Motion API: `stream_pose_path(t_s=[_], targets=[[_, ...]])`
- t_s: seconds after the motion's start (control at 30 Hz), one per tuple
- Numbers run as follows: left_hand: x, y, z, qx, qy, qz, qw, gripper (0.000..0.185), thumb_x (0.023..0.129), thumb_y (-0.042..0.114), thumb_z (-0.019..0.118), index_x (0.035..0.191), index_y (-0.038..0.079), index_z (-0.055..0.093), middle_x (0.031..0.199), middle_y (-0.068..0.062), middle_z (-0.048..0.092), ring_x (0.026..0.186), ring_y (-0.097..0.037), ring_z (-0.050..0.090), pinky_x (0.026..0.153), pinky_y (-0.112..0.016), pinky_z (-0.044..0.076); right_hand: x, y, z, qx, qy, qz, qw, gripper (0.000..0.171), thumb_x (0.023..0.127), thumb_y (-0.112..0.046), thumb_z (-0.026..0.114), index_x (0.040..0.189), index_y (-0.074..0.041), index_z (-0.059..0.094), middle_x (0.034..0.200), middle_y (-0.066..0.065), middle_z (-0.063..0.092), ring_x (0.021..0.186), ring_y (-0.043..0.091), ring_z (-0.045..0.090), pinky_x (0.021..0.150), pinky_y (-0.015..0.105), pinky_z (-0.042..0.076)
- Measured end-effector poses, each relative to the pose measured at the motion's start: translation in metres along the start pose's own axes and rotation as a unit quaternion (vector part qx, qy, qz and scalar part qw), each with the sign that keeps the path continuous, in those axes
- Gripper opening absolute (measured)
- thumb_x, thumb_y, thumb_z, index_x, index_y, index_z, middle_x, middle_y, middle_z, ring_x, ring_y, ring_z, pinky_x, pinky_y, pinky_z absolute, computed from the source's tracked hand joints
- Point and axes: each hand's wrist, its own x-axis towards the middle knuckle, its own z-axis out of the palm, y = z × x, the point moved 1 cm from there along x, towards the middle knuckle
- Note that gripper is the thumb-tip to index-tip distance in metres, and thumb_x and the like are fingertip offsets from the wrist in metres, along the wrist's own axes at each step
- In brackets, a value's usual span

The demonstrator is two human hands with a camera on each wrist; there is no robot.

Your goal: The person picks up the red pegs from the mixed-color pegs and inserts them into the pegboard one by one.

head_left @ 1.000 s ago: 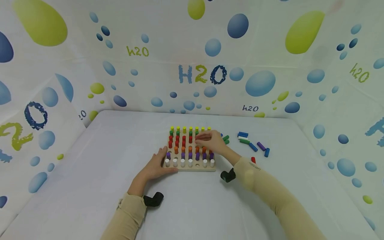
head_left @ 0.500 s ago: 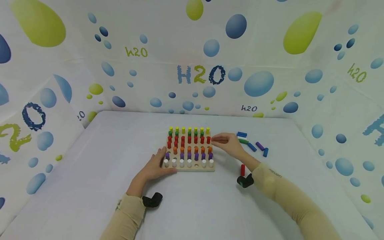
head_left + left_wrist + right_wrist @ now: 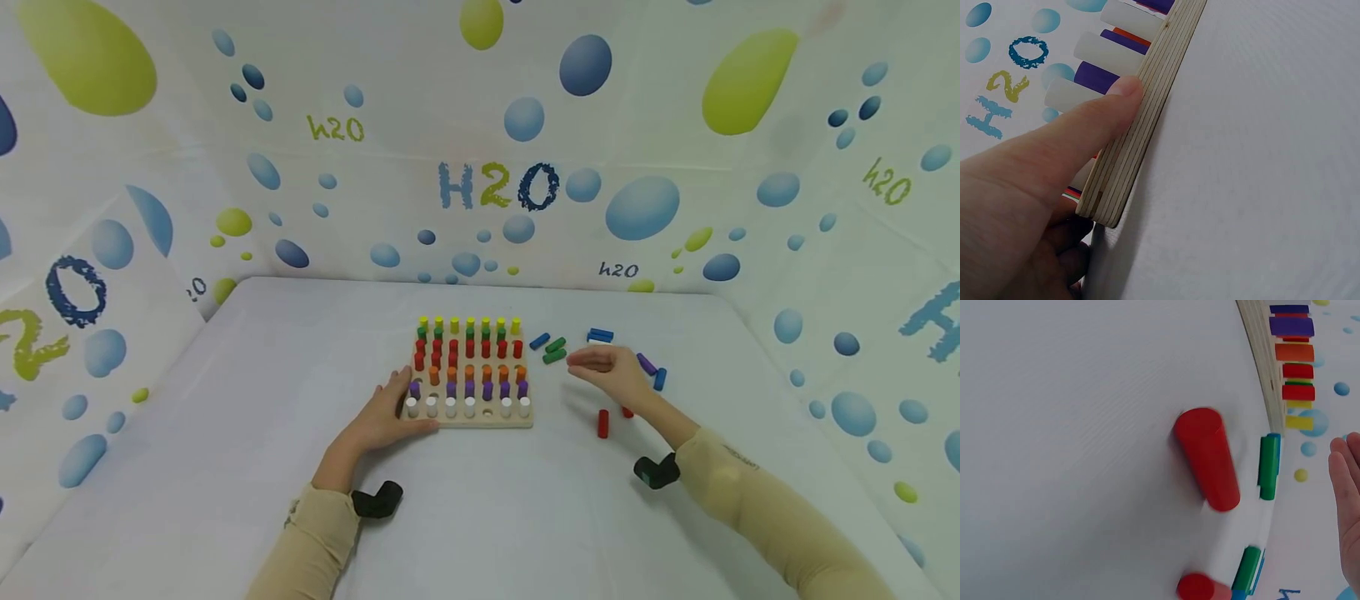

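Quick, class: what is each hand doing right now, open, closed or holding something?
Left hand: open, thumb pressed flat on the edge of the wooden peg board.
Right hand: open, holding nothing, above the loose coloured pegs.

a white table (image 3: 225,467) carries a wooden peg board (image 3: 470,420), touching the left hand (image 3: 382,417). loose pegs lie around the right hand (image 3: 611,372): a red peg (image 3: 602,423) just beside it, green pegs (image 3: 555,350) and blue pegs (image 3: 600,336) beyond its fingers.
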Motion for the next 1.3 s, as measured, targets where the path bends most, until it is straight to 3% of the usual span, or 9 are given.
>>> stream_pose_path(t_s=[0.4, 0.6, 0.83, 1.07, 1.3], targets=[[0.001, 0.000, 0.001, 0.004, 0.001, 0.009, 1.0000, 0.112, 0.069, 0.057, 0.071, 0.147, 0.007, 0.008, 0.151, -0.019, 0.007, 0.136, -0.040, 0.001, 0.108, -0.055, 0.006, -0.024, 0.010, -0.015, -0.024, -0.015, 0.002, 1.000, 0.032, 0.083, -0.023, 0.069, 0.106, -0.001, 0.066, 0.103, 0.014, 0.067, 0.092, 0.016, 0.065, 0.078, 0.021, 0.051], [0.001, 0.000, 0.001, 0.003, -0.003, 0.003, 1.0000, 0.112, 0.068, 0.058, 0.070, 0.148, 0.008, 0.008, 0.151, -0.019, 0.006, 0.135, -0.042, 0.000, 0.107, -0.057, 0.007, -0.034, 0.017, -0.016, -0.032, -0.039, 0.008, 0.999, 0.032, 0.083, -0.022, 0.068, 0.106, 0.000, 0.066, 0.104, 0.016, 0.066, 0.094, 0.021, 0.065, 0.078, 0.024, 0.052], [0.000, 0.001, 0.000, 0.000, 0.000, 0.007, 1.0000, 0.111, 0.069, 0.056, 0.071, 0.147, 0.007, 0.008, 0.151, -0.019, 0.006, 0.136, -0.041, 0.000, 0.107, -0.056, 0.006, -0.040, 0.028, -0.016, -0.036, -0.082, -0.018, 0.996, 0.025, 0.084, -0.013, 0.067, 0.105, 0.001, 0.066, 0.103, 0.015, 0.066, 0.094, 0.021, 0.064, 0.079, 0.025, 0.052], [0.001, -0.001, 0.000, -0.001, 0.000, 0.002, 1.0000, 0.112, 0.068, 0.057, 0.071, 0.148, 0.009, 0.008, 0.151, -0.018, 0.005, 0.135, -0.043, -0.001, 0.107, -0.057, 0.006, -0.046, 0.033, -0.018, -0.088, -0.117, -0.043, 0.988, 0.023, 0.082, -0.013, 0.069, 0.102, -0.001, 0.068, 0.098, 0.009, 0.069, 0.092, 0.019, 0.065, 0.079, 0.026, 0.052], [0.002, -0.002, 0.000, 0.000, -0.002, -0.002, 1.0000, 0.112, 0.068, 0.058, 0.070, 0.148, 0.009, 0.008, 0.151, -0.019, 0.005, 0.135, -0.042, -0.001, 0.107, -0.057, 0.006, -0.054, 0.028, -0.023, -0.169, -0.149, -0.083, 0.971, 0.023, 0.080, -0.006, 0.069, 0.103, -0.003, 0.069, 0.101, 0.008, 0.068, 0.101, 0.028, 0.061, 0.082, 0.036, 0.051]])
